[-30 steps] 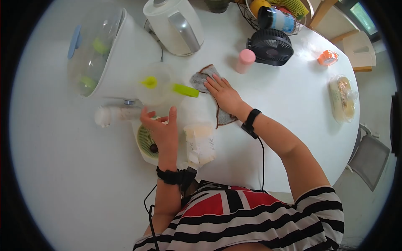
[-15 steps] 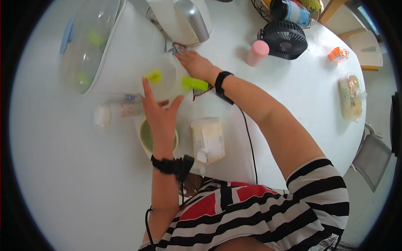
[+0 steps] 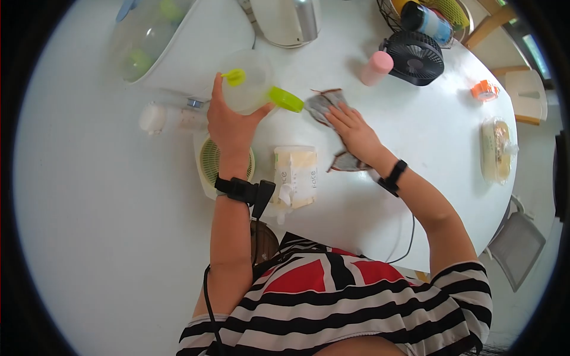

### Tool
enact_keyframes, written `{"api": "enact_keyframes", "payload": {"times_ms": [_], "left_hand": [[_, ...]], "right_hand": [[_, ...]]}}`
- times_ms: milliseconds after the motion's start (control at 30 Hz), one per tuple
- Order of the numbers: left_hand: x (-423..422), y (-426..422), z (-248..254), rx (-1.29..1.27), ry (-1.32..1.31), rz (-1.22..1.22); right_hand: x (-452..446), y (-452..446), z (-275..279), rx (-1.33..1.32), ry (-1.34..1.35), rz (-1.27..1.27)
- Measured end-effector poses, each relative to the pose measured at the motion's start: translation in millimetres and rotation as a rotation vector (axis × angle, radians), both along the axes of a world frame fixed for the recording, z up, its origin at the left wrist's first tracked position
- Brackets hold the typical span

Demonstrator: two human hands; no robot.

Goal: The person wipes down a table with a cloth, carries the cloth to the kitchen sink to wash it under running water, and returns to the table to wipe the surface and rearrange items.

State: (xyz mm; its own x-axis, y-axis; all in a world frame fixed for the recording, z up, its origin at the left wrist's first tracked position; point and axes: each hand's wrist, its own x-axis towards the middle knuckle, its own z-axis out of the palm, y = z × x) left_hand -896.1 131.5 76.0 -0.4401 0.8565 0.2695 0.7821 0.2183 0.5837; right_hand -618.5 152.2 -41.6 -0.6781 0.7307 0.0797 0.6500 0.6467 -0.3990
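Note:
My left hand [image 3: 230, 127] is around the near side of a translucent plastic pitcher [image 3: 249, 68], with its thumb and index finger spread along the body. The pitcher has a lime-green handle [image 3: 287, 99] pointing right and a green spout piece on its left. My right hand [image 3: 359, 137] presses a grey cleaning cloth [image 3: 322, 107] with brown edging against the white table, fingers stretched over it. Part of the cloth shows beneath the palm; the rest is hidden.
Near my left wrist are a green strainer basket [image 3: 211, 160], a tissue pack [image 3: 295, 178] and a clear bottle lying down [image 3: 178, 118]. A white kettle [image 3: 285, 24] stands behind. Farther right are a pink bottle [image 3: 377, 68], a black fan [image 3: 414, 57] and bagged bread [image 3: 497, 148].
My right hand has swept the cloth from behind the pitcher, near the kettle, toward the right and closer to me. My left hand stays at the pitcher. The whole view has shifted slightly.

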Motion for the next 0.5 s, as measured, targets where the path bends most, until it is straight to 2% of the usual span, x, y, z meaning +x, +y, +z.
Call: {"api": "enact_keyframes", "payload": {"times_ms": [167, 267, 367, 500], "left_hand": [[-34.0, -51.5, -0.5, -0.052, 0.037, 0.071], [-27.8, -80.1, 4.4, -0.053, 0.031, 0.154], [-16.3, -54.4, 10.5, -0.036, -0.023, 0.053], [21.0, -30.4, 19.8, -0.057, -0.023, 0.003]], "right_hand": [[-33.0, -7.1, 4.8, 0.000, -0.059, 0.048], [-60.2, 23.3, 1.4, 0.056, -0.050, 0.131], [-77.8, 64.0, -9.3, 0.119, 0.009, 0.066], [-99.6, 109.3, -11.7, 0.150, 0.028, 0.129]]}}
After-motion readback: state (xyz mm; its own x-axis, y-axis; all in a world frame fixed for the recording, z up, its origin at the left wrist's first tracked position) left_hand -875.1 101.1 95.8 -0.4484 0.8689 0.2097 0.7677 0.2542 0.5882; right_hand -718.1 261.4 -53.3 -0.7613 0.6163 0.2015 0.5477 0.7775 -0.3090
